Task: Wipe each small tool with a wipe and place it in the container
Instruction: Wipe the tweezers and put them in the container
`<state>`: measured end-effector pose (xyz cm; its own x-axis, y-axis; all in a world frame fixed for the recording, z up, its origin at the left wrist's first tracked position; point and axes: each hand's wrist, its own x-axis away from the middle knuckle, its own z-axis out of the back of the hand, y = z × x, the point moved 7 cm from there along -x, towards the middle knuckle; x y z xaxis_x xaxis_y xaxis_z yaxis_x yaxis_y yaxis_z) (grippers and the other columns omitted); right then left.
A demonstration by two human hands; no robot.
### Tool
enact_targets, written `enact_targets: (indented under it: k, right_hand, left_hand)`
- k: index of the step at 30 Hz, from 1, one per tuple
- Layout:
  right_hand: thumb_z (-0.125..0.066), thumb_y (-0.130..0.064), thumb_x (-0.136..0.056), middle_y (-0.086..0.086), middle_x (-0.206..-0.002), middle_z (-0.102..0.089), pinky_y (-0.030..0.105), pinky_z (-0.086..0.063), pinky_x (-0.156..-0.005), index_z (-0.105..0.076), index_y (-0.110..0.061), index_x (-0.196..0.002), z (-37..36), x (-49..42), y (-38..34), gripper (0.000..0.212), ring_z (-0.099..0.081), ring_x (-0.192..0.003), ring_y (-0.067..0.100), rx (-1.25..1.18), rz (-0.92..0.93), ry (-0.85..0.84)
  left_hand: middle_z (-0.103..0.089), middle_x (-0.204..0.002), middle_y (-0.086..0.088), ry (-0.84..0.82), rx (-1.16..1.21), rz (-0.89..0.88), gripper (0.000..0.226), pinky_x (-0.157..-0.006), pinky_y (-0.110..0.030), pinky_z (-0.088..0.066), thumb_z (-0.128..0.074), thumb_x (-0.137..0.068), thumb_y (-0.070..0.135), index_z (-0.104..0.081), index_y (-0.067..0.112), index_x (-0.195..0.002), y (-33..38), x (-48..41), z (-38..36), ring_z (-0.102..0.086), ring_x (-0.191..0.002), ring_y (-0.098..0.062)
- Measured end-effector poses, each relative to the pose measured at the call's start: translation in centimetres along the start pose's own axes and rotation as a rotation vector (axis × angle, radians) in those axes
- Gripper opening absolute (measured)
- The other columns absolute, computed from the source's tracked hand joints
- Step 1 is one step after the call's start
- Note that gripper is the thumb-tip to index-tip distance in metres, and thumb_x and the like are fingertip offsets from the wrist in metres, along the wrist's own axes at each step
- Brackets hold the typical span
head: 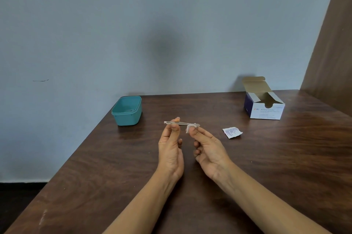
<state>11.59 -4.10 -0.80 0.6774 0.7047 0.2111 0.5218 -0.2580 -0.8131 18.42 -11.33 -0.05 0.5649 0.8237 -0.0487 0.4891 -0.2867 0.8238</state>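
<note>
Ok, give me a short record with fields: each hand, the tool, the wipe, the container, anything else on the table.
left hand: pinches the metal tool at its left end
right hand: pinches the white wipe folded over the tool's right part
container: teal, open, at the left rear of the table
wipe packet: torn, lying right of the hands
swab box: open, right rear of the table

Wipe (pixel 190 126) wraps the right part of the tool (pixel 181 123) and hides it; left hand (pixel 170 150) fingers cover a bit near its left end; tool type too small to tell. Something thin inside the container (pixel 126 117), left of centre, is unidentifiable; fine print on the box (pixel 266 113) and packet (pixel 232 132) is unreadable. Bottom edge cuts off both forearms (pixel 266 205) and the table (pixel 276 167).
</note>
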Motion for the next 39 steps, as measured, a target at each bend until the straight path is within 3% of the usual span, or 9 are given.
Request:
enact_targets:
  k: [3,8,13,17,26,33,39]
  right_hand:
    - [-0.076,-0.017,-0.070,-0.007,-0.086,-0.066,0.014,-0.030,-0.044,-0.073,-0.017,-0.090,-0.1,0.0,-0.2,0.020,-0.040,-0.055,0.002,-0.023,0.008,-0.015]
    - [-0.073,-0.020,-0.074,-0.008,-0.085,-0.071,0.016,-0.028,-0.047,-0.074,-0.018,-0.084,-0.2,0.0,-0.4,0.011,-0.041,-0.057,0.002,-0.020,0.019,-0.035]
    - [-0.073,-0.016,-0.076,-0.006,-0.087,-0.067,0.016,-0.029,-0.045,-0.071,-0.016,-0.099,0.0,-0.2,-0.3,0.022,-0.041,-0.056,0.002,0.017,-0.002,-0.020]
    - [-0.072,-0.014,-0.078,-0.007,-0.081,-0.066,0.015,-0.028,-0.045,-0.072,-0.016,-0.091,-0.1,-0.2,-0.3,0.013,-0.040,-0.056,0.003,0.057,0.010,-0.024]
    - [-0.073,-0.013,-0.077,-0.015,-0.058,-0.055,0.020,-0.027,-0.055,-0.076,-0.015,-0.084,-0.3,-0.2,-0.6,0.007,-0.036,-0.059,0.005,0.193,0.096,-0.047]
    - [-0.075,-0.015,-0.076,-0.014,-0.063,-0.062,0.018,-0.027,-0.051,-0.074,-0.016,-0.076,0.0,-0.1,-1.0,0.002,-0.037,-0.058,0.004,0.167,0.100,-0.022]
    - [-0.075,-0.015,-0.076,-0.013,-0.065,-0.067,0.018,-0.025,-0.053,-0.074,-0.014,-0.085,-0.1,0.1,-1.0,0.009,-0.037,-0.058,0.004,0.158,0.082,-0.023]
  left_hand:
    - [-0.064,-0.111,0.008,0.005,0.022,0.001,0.026,-0.082,-0.027,-0.032,-0.061,-0.077,0.034,-0.068,0.025,-0.100,0.1,0.0,0.0,-0.050,-0.098,-0.002]
    - [-0.063,-0.099,0.013,0.022,0.031,-0.003,0.014,-0.078,-0.024,-0.033,-0.058,-0.086,0.029,-0.068,0.026,-0.095,0.1,-0.1,0.1,-0.050,-0.087,0.001]
    - [-0.065,-0.095,0.013,0.020,0.008,-0.016,0.016,-0.080,-0.027,-0.032,-0.062,-0.076,0.035,-0.070,0.027,-0.087,0.2,0.1,0.0,-0.052,-0.091,-0.001]
    - [-0.068,-0.091,0.013,0.025,-0.012,-0.004,0.011,-0.080,-0.028,-0.033,-0.058,-0.087,0.029,-0.069,0.026,-0.089,0.0,0.2,0.0,-0.054,-0.090,-0.003]
    - [-0.069,-0.087,0.010,-0.008,-0.044,-0.008,0.013,-0.084,-0.027,-0.035,-0.056,-0.089,0.029,-0.068,0.024,-0.092,-0.1,0.5,-0.4,-0.057,-0.088,-0.005]
    - [-0.068,-0.095,0.015,0.041,0.001,-0.034,0.019,-0.087,-0.030,-0.031,-0.063,-0.075,0.034,-0.069,0.026,-0.091,0.6,0.0,0.2,-0.054,-0.098,-0.005]
    - [-0.068,-0.095,0.018,0.076,0.005,-0.045,0.010,-0.087,-0.030,-0.030,-0.059,-0.089,0.023,-0.069,0.027,-0.089,0.9,-0.2,0.5,-0.053,-0.097,-0.002]
